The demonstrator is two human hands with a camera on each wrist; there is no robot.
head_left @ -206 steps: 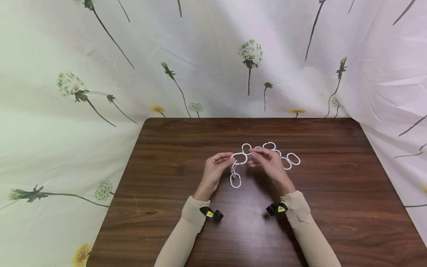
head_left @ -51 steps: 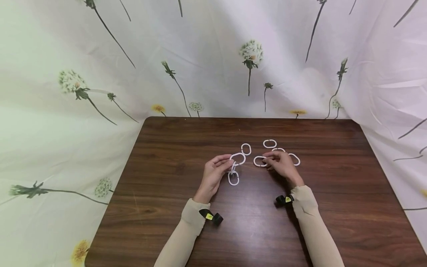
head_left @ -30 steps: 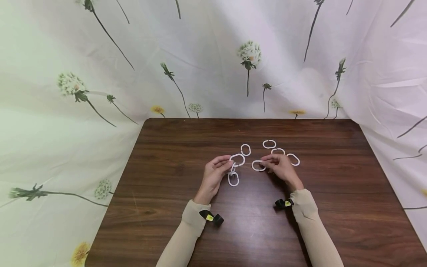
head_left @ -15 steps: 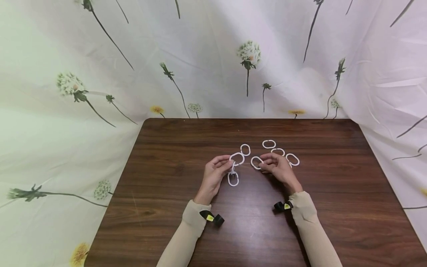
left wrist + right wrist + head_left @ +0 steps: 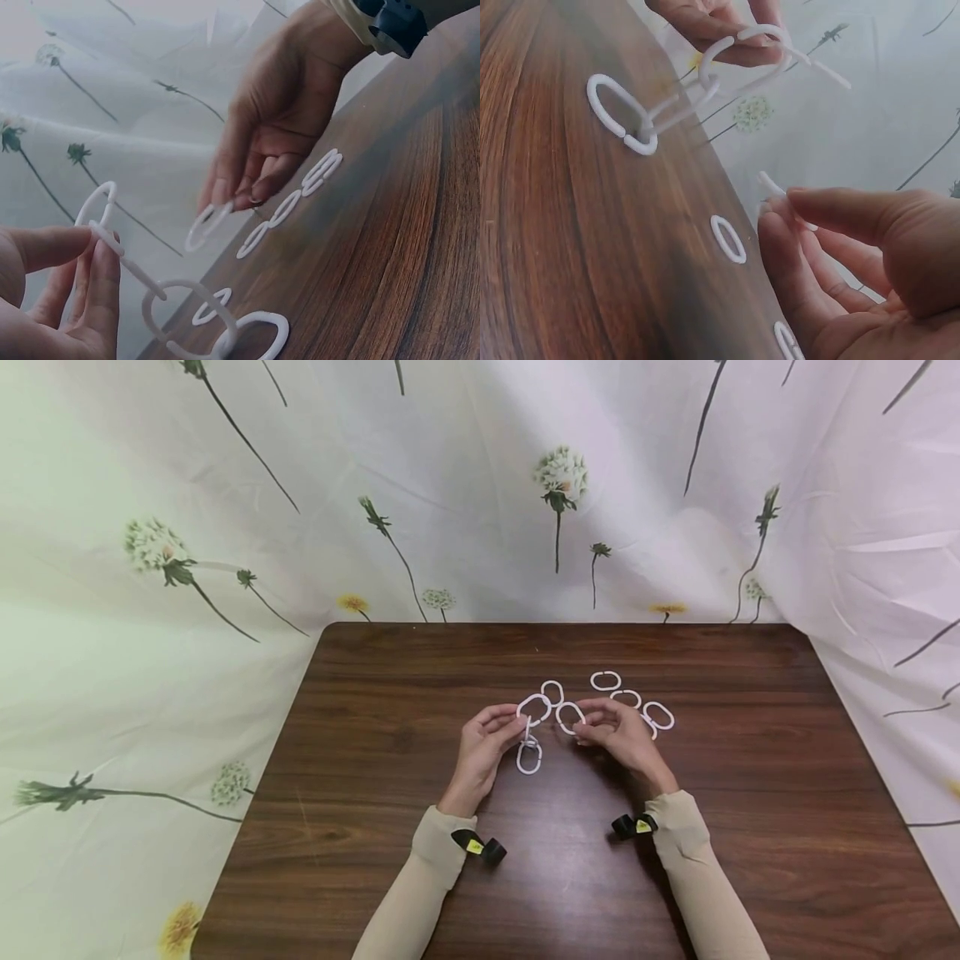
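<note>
In the head view my left hand (image 5: 480,747) pinches a white plastic oval chain link (image 5: 534,696) with a small gap in its side. A short chain of similar links hangs from it, and its lowest link (image 5: 528,772) reaches down near the tabletop. My right hand (image 5: 621,739) pinches a separate white link (image 5: 558,718) between thumb and fingertips, held just right of the left hand's link. The left wrist view shows the hanging chain links (image 5: 187,283) with the right hand's link (image 5: 191,238) apart from them.
One loose link (image 5: 552,682) lies on the brown wooden table (image 5: 405,693) behind the chain. Several more links (image 5: 605,674) lie behind and beside the right hand, some overlapping. A white flower-printed cloth (image 5: 465,510) hangs behind the table.
My right hand has picked a link from the right group, moved it left and tilted it beside the left hand's link. The left hand has stayed nearly still, lifting slightly just now.
</note>
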